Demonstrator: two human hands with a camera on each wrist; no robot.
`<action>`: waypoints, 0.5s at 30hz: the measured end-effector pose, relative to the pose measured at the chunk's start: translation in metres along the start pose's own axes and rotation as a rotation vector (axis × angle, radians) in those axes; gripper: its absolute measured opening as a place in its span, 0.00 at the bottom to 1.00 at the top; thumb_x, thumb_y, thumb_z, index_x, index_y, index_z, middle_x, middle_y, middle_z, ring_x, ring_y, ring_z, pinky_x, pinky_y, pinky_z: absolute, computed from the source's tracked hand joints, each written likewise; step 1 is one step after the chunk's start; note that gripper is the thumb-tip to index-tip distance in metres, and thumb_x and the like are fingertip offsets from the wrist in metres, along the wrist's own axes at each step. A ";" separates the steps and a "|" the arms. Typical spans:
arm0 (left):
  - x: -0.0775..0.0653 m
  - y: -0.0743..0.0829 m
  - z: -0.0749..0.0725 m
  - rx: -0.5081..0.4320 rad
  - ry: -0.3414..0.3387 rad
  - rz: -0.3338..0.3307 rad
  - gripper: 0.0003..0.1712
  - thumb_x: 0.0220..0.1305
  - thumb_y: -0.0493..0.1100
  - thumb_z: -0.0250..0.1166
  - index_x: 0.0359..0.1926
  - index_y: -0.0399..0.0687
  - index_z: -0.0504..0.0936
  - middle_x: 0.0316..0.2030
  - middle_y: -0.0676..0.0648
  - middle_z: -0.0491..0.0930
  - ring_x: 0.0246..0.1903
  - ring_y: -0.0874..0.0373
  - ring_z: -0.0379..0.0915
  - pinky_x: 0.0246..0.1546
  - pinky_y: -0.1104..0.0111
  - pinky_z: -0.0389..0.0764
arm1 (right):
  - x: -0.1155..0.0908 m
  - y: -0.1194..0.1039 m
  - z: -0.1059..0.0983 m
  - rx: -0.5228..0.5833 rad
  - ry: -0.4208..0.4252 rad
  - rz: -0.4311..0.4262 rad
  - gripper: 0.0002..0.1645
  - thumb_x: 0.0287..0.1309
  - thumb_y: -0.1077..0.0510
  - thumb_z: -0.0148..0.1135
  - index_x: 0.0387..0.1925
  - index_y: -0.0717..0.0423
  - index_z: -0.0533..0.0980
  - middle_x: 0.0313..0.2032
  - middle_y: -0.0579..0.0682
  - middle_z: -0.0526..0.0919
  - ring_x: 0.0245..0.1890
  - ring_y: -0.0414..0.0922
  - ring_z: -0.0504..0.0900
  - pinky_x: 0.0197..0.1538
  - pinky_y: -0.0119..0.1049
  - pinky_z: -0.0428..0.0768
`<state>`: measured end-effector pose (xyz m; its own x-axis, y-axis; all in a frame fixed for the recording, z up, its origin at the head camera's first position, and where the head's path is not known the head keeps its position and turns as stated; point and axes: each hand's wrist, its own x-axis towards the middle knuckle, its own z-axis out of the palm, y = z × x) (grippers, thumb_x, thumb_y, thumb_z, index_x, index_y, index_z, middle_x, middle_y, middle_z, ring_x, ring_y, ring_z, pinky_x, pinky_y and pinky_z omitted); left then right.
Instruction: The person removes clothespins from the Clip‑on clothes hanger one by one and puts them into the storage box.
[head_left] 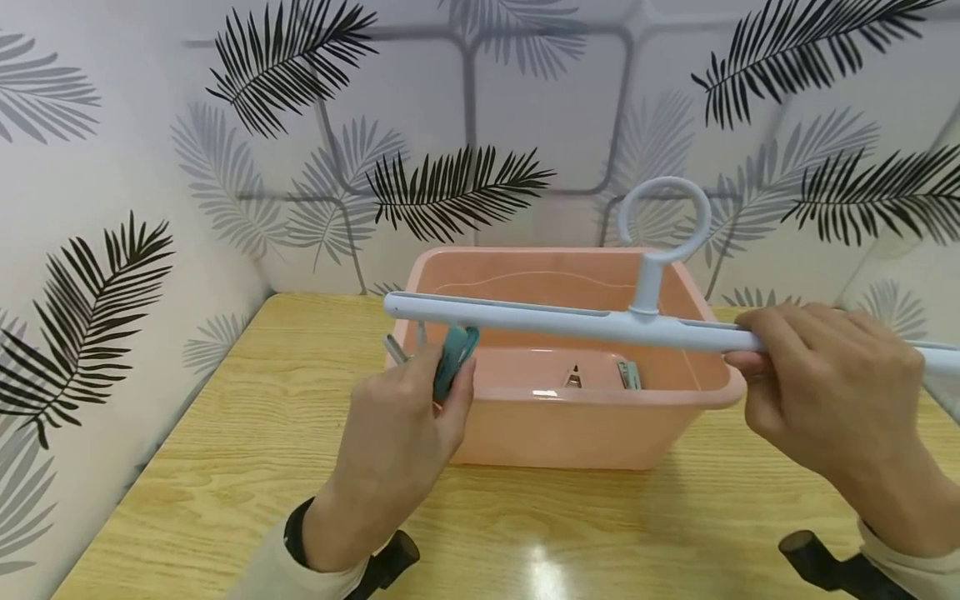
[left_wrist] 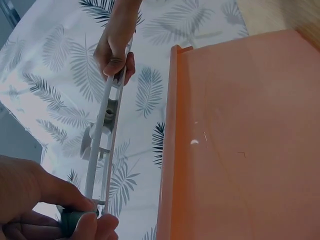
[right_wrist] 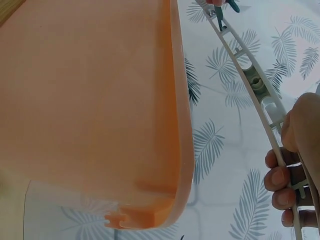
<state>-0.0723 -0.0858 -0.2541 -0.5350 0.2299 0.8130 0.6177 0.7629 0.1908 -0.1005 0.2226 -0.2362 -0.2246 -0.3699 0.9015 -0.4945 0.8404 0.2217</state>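
Observation:
A pale blue hanger bar (head_left: 517, 320) with a round open hook (head_left: 705, 217) is held level above the basin. My right hand (head_left: 840, 383) grips the bar right of the hook, its fingers curled round it, as the right wrist view also shows. My left hand (head_left: 405, 425) pinches a teal clothespin (head_left: 454, 358) between thumb and fingers, just under the bar's left end. From the right wrist view, the clothespin (right_wrist: 219, 17) meets the slotted underside of the bar. Small grey pieces (head_left: 393, 348) beside the left fingers are partly hidden; their kind is unclear.
A pink plastic basin (head_left: 555, 433) stands on the wood-grain table (head_left: 300, 400) behind the hands. Inside it lie a teal clip (head_left: 628, 375) and a small dark-tipped piece (head_left: 573, 377). Behind rises a leaf-patterned backdrop (head_left: 525, 108).

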 end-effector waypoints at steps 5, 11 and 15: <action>-0.003 -0.003 0.004 0.019 0.086 0.077 0.11 0.49 0.29 0.72 0.30 0.31 0.77 0.18 0.44 0.79 0.12 0.59 0.75 0.12 0.73 0.73 | -0.002 0.000 0.001 0.016 -0.012 0.017 0.34 0.70 0.40 0.40 0.22 0.63 0.73 0.15 0.56 0.76 0.12 0.59 0.71 0.14 0.52 0.64; -0.005 -0.004 0.003 0.019 0.130 0.118 0.11 0.49 0.31 0.72 0.31 0.31 0.78 0.18 0.44 0.79 0.12 0.59 0.75 0.12 0.71 0.74 | -0.002 -0.002 0.004 0.039 0.022 0.034 0.36 0.70 0.38 0.39 0.23 0.64 0.74 0.16 0.57 0.76 0.13 0.60 0.72 0.15 0.54 0.65; -0.005 -0.003 0.000 0.015 0.125 0.092 0.10 0.49 0.31 0.72 0.30 0.31 0.79 0.18 0.44 0.79 0.12 0.59 0.74 0.12 0.72 0.73 | 0.001 0.000 0.003 0.029 0.014 0.019 0.36 0.70 0.38 0.40 0.23 0.65 0.74 0.17 0.58 0.77 0.14 0.60 0.73 0.14 0.54 0.64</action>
<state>-0.0715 -0.0896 -0.2583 -0.4004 0.2228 0.8889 0.6515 0.7514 0.1051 -0.1036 0.2208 -0.2361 -0.2224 -0.3483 0.9106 -0.5147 0.8352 0.1937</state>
